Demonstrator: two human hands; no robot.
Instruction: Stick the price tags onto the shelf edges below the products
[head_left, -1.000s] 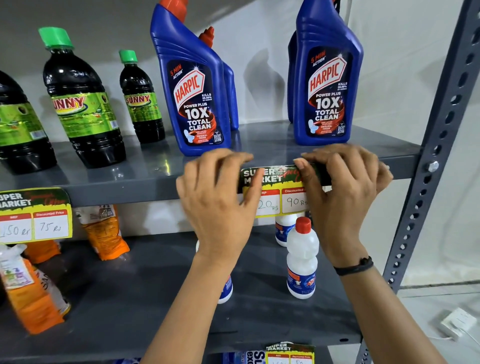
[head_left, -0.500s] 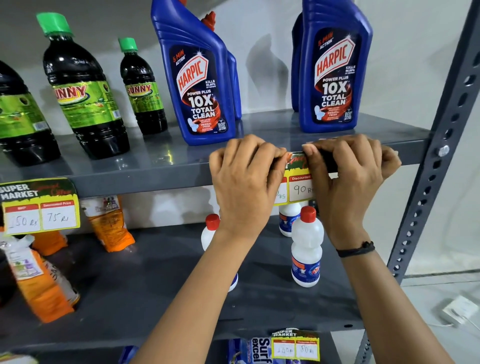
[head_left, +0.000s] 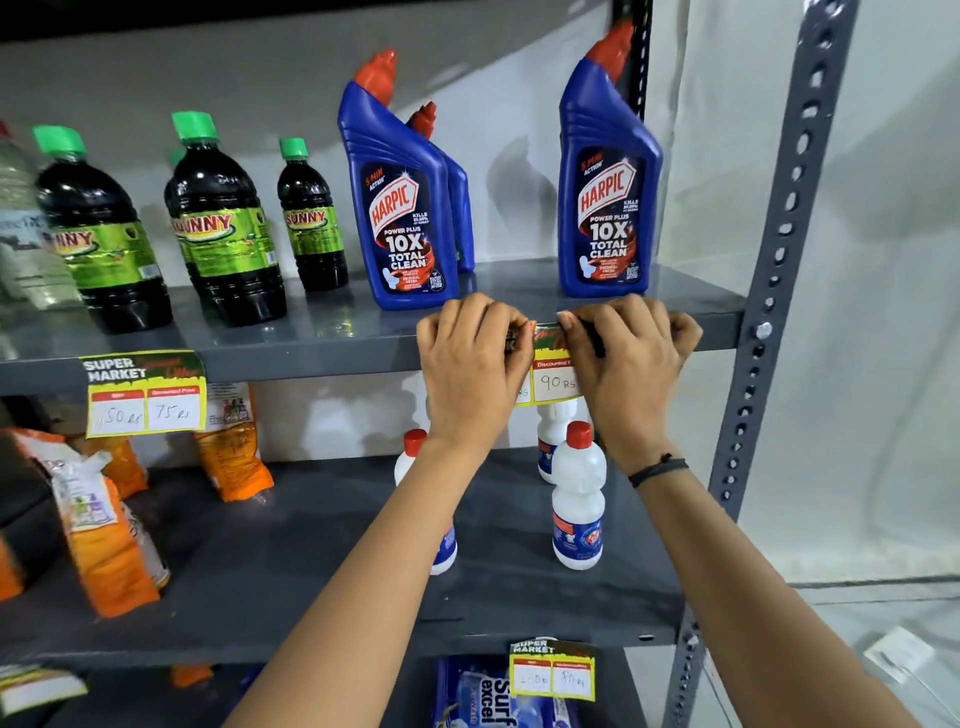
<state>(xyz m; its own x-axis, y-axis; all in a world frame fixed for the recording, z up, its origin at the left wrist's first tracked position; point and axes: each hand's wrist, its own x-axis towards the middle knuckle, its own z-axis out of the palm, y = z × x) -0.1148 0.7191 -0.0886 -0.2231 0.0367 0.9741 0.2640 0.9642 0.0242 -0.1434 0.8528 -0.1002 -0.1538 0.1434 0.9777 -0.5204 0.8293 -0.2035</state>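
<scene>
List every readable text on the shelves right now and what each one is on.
"HARPIC POWER PLUS 10X TOTAL CLEAN": blue bottles.
"SUNNY": dark bottles.
"SUPER MARKET", "75": left price tag.
"Discounted", "90 Rs": price tag under both hands.
"Surf excel": blue pack.
Bottom price tag numbers, white bottle label: unreadable.

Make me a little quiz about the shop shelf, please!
1. True or false: both hands, left hand and right hand, press the price tag on the shelf edge.
2. What colour caps do the Sunny bottles have?
3. Which price shows on the tag between the hands? A) 90 B) 40 C) 10

Key: 1 true. 2 green. 3 A.
</scene>
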